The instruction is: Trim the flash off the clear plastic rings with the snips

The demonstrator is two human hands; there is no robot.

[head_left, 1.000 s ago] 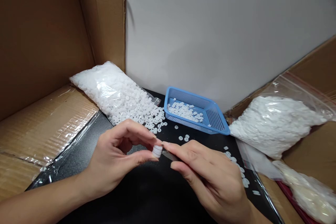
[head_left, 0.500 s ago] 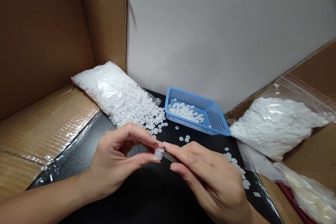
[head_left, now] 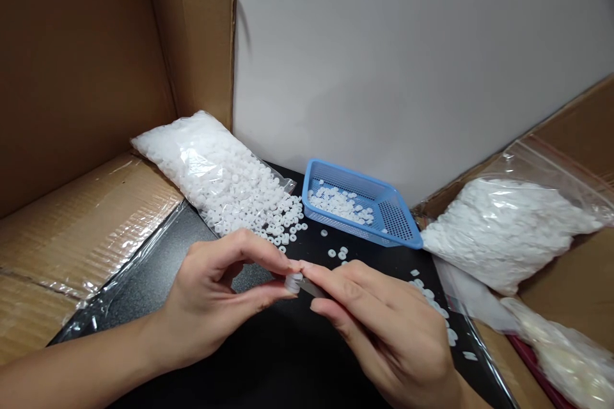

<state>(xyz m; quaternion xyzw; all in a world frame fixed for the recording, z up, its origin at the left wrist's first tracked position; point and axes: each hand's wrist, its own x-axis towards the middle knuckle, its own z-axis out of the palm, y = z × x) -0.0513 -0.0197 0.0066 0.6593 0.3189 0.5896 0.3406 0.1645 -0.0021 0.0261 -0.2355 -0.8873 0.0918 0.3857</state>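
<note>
My left hand (head_left: 215, 297) pinches a small white plastic ring stack (head_left: 293, 281) between thumb and forefinger, just above the black mat (head_left: 268, 364). My right hand (head_left: 384, 326) meets it from the right, fingers closed on a thin grey metal tool (head_left: 311, 289) whose tip touches the white piece. Most of the white piece is hidden by my fingertips. Loose white rings (head_left: 338, 252) lie on the mat just behind my hands.
An open clear bag of white rings (head_left: 215, 172) spills onto the mat at the back left. A blue mesh basket (head_left: 398, 217) holds several rings. Two more bags of white parts (head_left: 503, 223) (head_left: 566, 351) rest on cardboard at right. Cardboard walls (head_left: 81, 64) flank the left.
The white piece has sunk deeper between my left fingertips and shows less. Both hands have stayed nearly in place, pressed slightly closer together.
</note>
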